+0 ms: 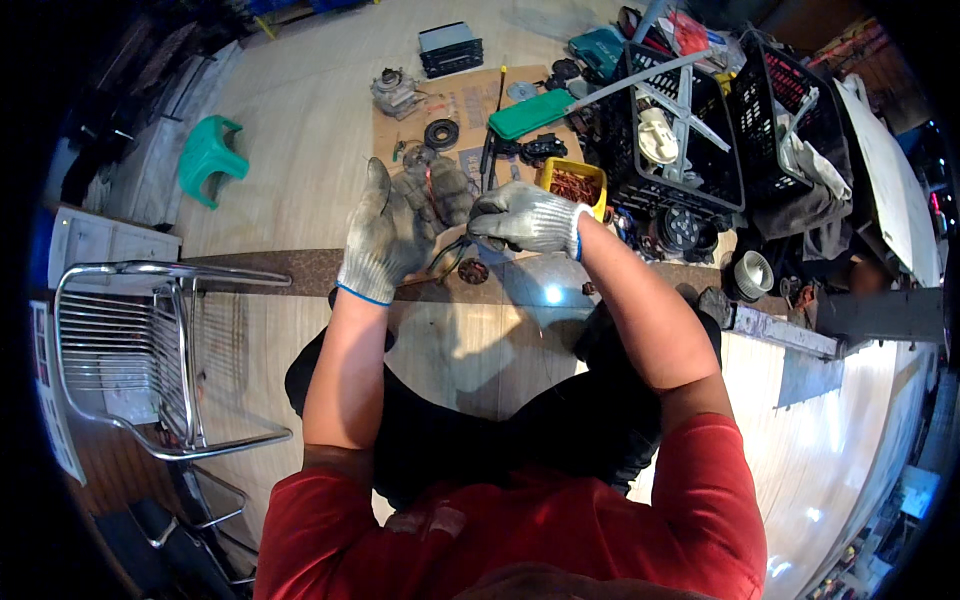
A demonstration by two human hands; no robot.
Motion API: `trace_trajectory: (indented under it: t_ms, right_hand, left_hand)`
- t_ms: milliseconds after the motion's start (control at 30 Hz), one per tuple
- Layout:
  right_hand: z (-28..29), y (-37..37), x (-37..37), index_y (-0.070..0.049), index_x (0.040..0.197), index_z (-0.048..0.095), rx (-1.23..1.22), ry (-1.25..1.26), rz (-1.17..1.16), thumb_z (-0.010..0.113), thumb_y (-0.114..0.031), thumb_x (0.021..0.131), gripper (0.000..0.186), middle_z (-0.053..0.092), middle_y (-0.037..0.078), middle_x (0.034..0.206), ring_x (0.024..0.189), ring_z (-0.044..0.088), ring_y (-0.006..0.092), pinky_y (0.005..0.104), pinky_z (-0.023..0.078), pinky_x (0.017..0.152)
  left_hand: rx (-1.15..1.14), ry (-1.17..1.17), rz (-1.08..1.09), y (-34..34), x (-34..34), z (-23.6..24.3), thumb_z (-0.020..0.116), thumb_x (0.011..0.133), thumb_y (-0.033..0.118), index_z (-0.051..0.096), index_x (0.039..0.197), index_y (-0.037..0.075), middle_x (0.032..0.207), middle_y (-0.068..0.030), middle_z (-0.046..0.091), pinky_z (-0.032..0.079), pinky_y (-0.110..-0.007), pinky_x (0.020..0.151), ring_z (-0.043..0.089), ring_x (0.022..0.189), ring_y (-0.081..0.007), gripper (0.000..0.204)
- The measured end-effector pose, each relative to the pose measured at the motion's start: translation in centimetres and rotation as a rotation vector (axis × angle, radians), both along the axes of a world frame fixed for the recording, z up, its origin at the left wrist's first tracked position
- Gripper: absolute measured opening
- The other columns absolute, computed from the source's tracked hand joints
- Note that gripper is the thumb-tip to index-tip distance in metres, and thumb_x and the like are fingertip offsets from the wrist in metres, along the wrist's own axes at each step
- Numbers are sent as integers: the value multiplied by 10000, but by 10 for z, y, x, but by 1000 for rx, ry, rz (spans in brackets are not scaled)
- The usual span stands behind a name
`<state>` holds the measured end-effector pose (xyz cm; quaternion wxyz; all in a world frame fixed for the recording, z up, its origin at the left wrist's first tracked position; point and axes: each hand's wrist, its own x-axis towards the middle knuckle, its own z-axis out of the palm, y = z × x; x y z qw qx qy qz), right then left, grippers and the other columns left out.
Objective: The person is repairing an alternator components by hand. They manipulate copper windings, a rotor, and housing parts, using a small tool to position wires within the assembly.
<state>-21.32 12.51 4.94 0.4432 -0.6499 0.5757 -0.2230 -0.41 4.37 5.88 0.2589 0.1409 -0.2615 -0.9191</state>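
Observation:
My left hand (388,232) wears a grey-white knit glove with a blue cuff edge. One digit points upward, apart from the others, beside a grey lump (447,188) with a thin reddish strand on it. What this lump is, I cannot make out. Just right of it, my right hand (528,218), gloved alike, has its fingers curled closed; whatever they hold is hidden. Dark green curved handles (447,257) show between the hands, and a small round brown-copper part (473,271) lies below them on the floor.
Beyond the hands lies cardboard (395,135) with a black ring (441,134), a metal casting (396,93) and a green-headed tool (532,113). A yellow bin (602,190) holds copper-coloured scraps. Black crates (735,170) stand right; a green stool (213,160) and a metal chair (180,350) stand left.

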Motion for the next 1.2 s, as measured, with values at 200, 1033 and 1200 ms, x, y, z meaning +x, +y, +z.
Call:
trace_trajectory:
  t_ms: [200, 1033, 1200]
  right_hand:
    - [18, -2, -14, 25, 988, 672, 129, 17, 62, 590, -332, 901, 377, 679, 147, 762, 657, 636, 217, 373, 514, 659]
    - [29, 2, -51, 29, 1134, 687, -282, -367, -679, 643, -380, 931, 459, 730, 127, 962, 873, 682, 210, 315, 525, 787]
    - [30, 13, -49, 14, 1216, 649, -109, -52, -634, 613, -598, 875, 701, 697, 226, 1071, 976, 661, 313, 389, 500, 864]
  left_hand:
    - [-65, -296, -190, 1, 13, 0, 404, 1018, 561, 513, 1342, -30, 1169, -212, 667, 564, -449, 844, 690, 966, -343, 683]
    - [-100, -461, 278, -9, 8, -9, 580, 997, 230, 652, 1031, 10, 671, 13, 558, 467, -260, 489, 547, 549, -124, 234]
    - [-21, -328, 364, -15, 14, -12, 593, 997, 249, 639, 1040, 3, 686, 6, 545, 448, -284, 502, 535, 578, -144, 254]
